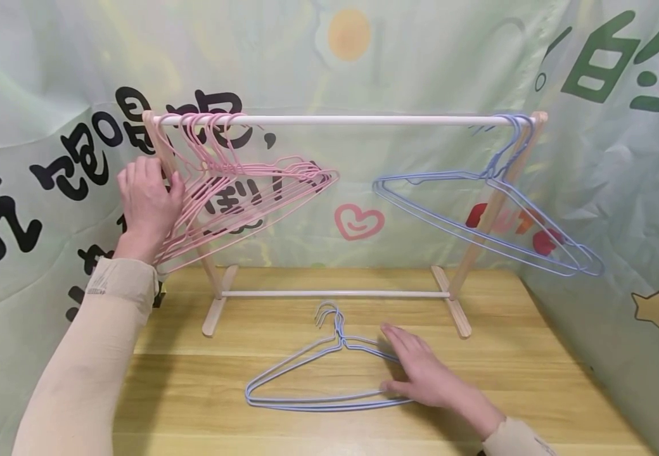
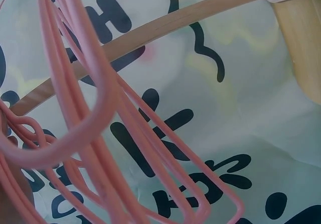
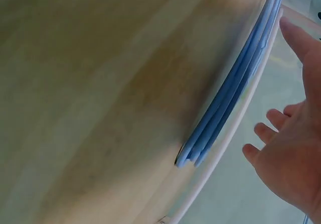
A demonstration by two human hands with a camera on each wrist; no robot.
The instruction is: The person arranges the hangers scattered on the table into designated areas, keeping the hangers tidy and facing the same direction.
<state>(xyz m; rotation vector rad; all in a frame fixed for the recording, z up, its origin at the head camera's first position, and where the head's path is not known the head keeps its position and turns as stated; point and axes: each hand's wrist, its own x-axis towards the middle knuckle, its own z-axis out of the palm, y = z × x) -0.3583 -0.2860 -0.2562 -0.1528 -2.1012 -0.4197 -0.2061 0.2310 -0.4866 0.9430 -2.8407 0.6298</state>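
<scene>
My left hand (image 1: 149, 202) is at the rack's left wooden post (image 1: 161, 149), fingers and thumb on either side of it, beside several pink hangers (image 1: 232, 170) hung from the white rail. In the left wrist view pink hanger wires (image 2: 105, 93) cross in front of the post (image 2: 185, 15); most of the hand is hidden there. On the table lies a small stack of blue hangers (image 1: 295, 364), hooks toward the rack. Over its right end my right hand (image 1: 421, 370) reaches with extended fingers. The right wrist view shows that hand (image 3: 296, 153) apart from the blue hangers (image 3: 230, 91).
More blue hangers (image 1: 438, 174) hang at the right end of the rack's white rail (image 1: 352, 120). A lower bar (image 1: 335, 294) joins its feet. Printed cloth (image 1: 307, 69) encloses the back and sides of the wooden table (image 1: 512, 354).
</scene>
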